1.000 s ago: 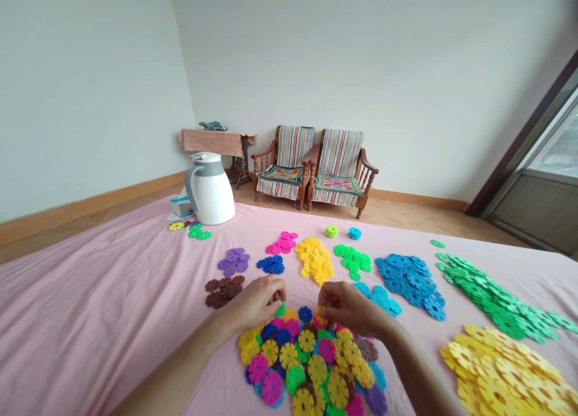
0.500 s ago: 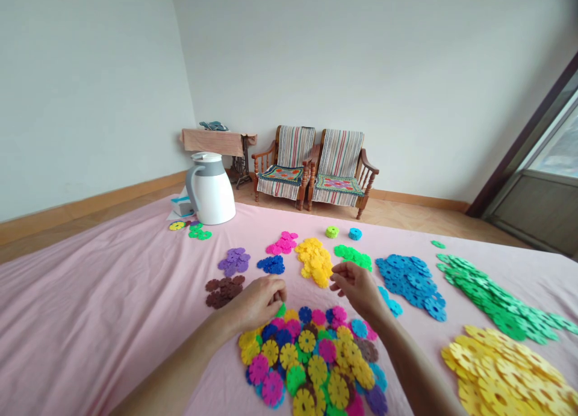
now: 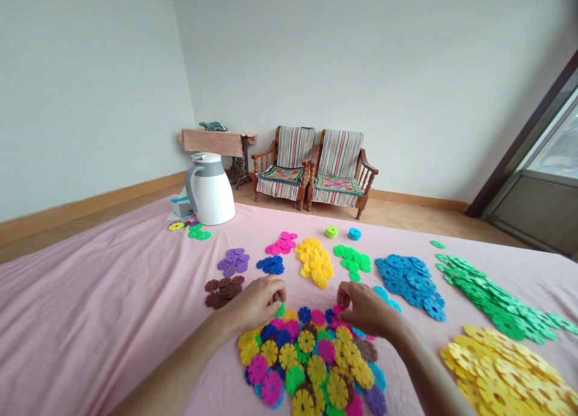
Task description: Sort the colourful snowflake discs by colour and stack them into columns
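Note:
A mixed pile of plastic snowflake discs [image 3: 317, 368] in several colours lies in front of me on the pink cloth. My left hand [image 3: 262, 301] hovers at the pile's far left edge, fingers curled in, with a green snowflake disc [image 3: 280, 311] at its fingertips. At the far right edge is my right hand [image 3: 363, 304], its thumb and index finger closed at a pink snowflake disc [image 3: 336, 311]. Beyond the hands sit single-colour heaps: yellow discs [image 3: 315, 261], bright green discs [image 3: 353, 260], dark blue discs [image 3: 271, 265] and pink discs [image 3: 282, 243].
Purple discs [image 3: 233, 262] and brown discs [image 3: 224, 291] lie on the left. Larger heaps of blue discs [image 3: 409, 280], green discs [image 3: 501, 301] and yellow discs [image 3: 510, 374] spread out on the right. A white jug [image 3: 212, 193] stands at the back left. Two wooden chairs [image 3: 338, 175] are behind.
My right hand has come back from beside the yellow heap to the mixed pile's edge. One more bright green disc shows at the near side of the bright green heap. My left hand stays put.

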`<state>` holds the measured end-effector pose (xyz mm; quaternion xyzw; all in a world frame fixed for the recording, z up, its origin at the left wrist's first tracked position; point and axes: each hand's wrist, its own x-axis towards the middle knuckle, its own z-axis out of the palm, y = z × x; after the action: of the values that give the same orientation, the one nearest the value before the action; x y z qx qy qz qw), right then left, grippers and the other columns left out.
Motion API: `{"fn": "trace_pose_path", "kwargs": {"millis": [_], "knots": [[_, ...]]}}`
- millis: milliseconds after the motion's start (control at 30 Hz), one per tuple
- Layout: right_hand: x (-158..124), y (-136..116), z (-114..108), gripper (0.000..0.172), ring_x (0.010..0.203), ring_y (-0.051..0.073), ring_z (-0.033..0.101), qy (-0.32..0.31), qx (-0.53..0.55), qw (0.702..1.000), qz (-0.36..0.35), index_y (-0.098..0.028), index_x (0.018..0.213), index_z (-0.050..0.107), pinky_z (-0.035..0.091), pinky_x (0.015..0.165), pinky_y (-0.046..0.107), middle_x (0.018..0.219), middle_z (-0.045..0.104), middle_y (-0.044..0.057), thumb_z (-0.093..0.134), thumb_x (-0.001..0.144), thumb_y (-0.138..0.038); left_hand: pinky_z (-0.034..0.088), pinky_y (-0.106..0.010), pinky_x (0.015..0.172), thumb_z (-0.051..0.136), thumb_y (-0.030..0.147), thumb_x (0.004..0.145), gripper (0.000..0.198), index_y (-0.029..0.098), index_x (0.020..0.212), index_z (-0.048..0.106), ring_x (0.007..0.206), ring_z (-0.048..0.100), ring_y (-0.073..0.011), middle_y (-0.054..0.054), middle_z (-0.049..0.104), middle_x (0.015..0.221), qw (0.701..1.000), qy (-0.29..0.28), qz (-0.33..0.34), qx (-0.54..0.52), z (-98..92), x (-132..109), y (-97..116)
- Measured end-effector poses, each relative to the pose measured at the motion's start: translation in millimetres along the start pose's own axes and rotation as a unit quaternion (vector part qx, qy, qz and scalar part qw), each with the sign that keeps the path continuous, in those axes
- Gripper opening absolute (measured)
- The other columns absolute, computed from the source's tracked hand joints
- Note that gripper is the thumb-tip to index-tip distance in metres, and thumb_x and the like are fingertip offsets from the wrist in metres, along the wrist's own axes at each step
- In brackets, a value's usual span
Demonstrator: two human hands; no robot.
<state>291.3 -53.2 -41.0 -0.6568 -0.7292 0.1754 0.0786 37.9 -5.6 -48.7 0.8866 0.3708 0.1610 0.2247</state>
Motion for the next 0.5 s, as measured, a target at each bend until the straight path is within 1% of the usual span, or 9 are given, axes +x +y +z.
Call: {"fn": "trace_pose_path", "kwargs": {"millis": [167,267,333,400,500], "knots": [[0,1,-4,0.008,0.071,0.015,0.051,0.002,0.021,1.000,0.000,-0.018,0.068,0.054,0.031,0.059,0.023,0.074,0.060,0.002,0.056,0.061,-0.014,0.038,-0.020,0.061,0.043,0.006,0.069,0.017,0.016,0.073,0.057,0.065,0.052,-0.0115,-0.001,0.054,0.077,1.000,0.001,0.001,-0.001,0.7,0,-2],[0,-4,-5,0.006,0.063,0.012,0.049,0.017,0.095,0.995,-0.031,-0.018,0.065,0.051,0.030,0.054,0.021,0.065,0.056,-0.001,0.054,0.064,-0.013,0.038,-0.020,0.061,0.044,0.005,0.070,0.017,0.016,0.073,0.056,0.065,0.052,-0.0116,-0.001,0.054,0.076,1.000,0.001,0.003,0.000,0.9,0,-1],[3,-12,0,0.006,0.056,0.010,0.047,0.027,0.170,0.984,-0.053,-0.019,0.067,0.050,0.030,0.049,0.020,0.060,0.053,-0.003,0.052,0.067,-0.013,0.038,-0.021,0.061,0.045,0.007,0.073,0.015,0.016,0.074,0.056,0.066,0.053,-0.0117,-0.001,0.054,0.077,1.000,0.015,0.007,-0.003,1.2,0,2],[7,-22,8,0.008,0.051,0.008,0.046,0.045,0.235,0.968,-0.072,-0.019,0.070,0.049,0.029,0.046,0.019,0.057,0.051,-0.005,0.050,0.068,-0.011,0.039,-0.021,0.061,0.047,0.013,0.077,0.011,0.016,0.077,0.057,0.065,0.052,-0.0116,-0.001,0.054,0.079,0.999,0.041,0.005,-0.017,1.9,1,6],[12,-37,23,0.011,0.051,0.007,0.042,0.091,0.280,0.950,-0.101,-0.018,0.068,0.049,0.029,0.046,0.018,0.056,0.049,-0.006,0.050,0.066,-0.008,0.039,-0.021,0.059,0.052,0.025,0.081,0.011,0.016,0.084,0.058,0.064,0.052,-0.0113,-0.001,0.055,0.079,0.995,0.072,-0.008,-0.068,3.7,3,13]]}}
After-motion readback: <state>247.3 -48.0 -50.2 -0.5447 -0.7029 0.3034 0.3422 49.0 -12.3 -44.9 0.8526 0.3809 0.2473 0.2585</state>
